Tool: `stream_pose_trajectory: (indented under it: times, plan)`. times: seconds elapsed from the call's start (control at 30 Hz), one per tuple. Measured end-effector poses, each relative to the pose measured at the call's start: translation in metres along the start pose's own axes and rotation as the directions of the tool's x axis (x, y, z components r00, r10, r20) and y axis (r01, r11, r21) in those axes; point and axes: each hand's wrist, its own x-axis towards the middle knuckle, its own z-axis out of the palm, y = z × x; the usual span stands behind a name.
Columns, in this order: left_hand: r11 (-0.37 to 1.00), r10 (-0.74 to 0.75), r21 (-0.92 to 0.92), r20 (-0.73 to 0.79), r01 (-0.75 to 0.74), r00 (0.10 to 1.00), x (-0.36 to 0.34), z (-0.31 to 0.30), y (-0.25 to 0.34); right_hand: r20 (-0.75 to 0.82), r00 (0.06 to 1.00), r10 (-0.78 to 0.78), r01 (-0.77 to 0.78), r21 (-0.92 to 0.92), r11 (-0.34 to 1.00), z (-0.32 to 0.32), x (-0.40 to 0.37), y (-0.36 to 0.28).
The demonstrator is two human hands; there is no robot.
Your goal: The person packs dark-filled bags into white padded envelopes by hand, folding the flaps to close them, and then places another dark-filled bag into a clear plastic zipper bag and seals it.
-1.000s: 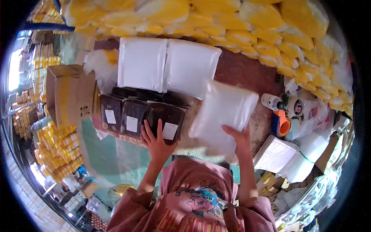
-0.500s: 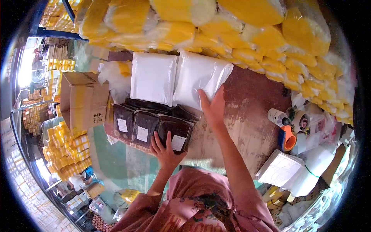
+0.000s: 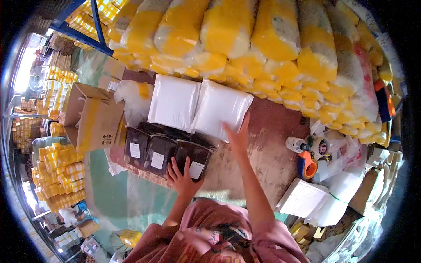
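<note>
My left hand (image 3: 184, 179) lies with spread fingers on the rightmost dark plastic-wrapped packet (image 3: 193, 153), which bears a white label. Two similar labelled packets, a middle dark packet (image 3: 163, 148) and a left dark packet (image 3: 134, 140), sit beside it, with more dark packets partly hidden behind. My right hand (image 3: 238, 136) touches the lower right side of the right white plastic-wrapped stack (image 3: 221, 107), thumb on top and fingers along the edge. Against that stack's left side lies another white wrapped stack (image 3: 174, 101).
An open cardboard box (image 3: 98, 120) and a clear bag (image 3: 135, 103) stand at the left. Yellow-and-clear wrapped bundles (image 3: 228, 30) are piled along the back. On the right are an orange tape dispenser (image 3: 308, 165), a bottle (image 3: 296, 144) and a white stack (image 3: 302, 197).
The camera view has shifted, showing more of the piled bundles. My hands keep nearly the same places on the packets. The right white stack's outer edge looks less crumpled.
</note>
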Motion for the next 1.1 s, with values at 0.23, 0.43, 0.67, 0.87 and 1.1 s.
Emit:
stream_pose_trajectory:
  times: [0.23,0.43,0.67,0.87,1.1]
  plan:
    - [0.999,-0.035,0.001,0.001,0.035,0.999,0.0,-0.006,0.005,0.034,0.999,-0.024,0.015,0.244,0.97,0.016,-0.024,0.017]
    - [1.0,-0.003,-0.028,0.004,0.003,1.0,0.001,-0.018,0.004,-0.093,0.99,0.104,-0.089,0.153,0.984,-0.005,-0.039,0.083]
    - [0.981,-0.007,-0.193,0.024,0.011,1.0,0.0,-0.031,-0.005,0.417,0.748,0.516,-0.477,-0.201,0.855,-0.132,-0.138,0.165]
    - [0.983,0.029,-0.183,0.066,-0.016,0.997,0.001,-0.028,-0.011,0.029,0.814,0.581,-0.575,-0.105,0.811,-0.248,-0.303,0.223]
    - [0.968,0.243,-0.041,-0.112,-0.249,0.963,0.007,-0.018,0.004,-0.184,0.464,0.867,-0.764,0.413,0.496,-0.314,-0.424,0.238]
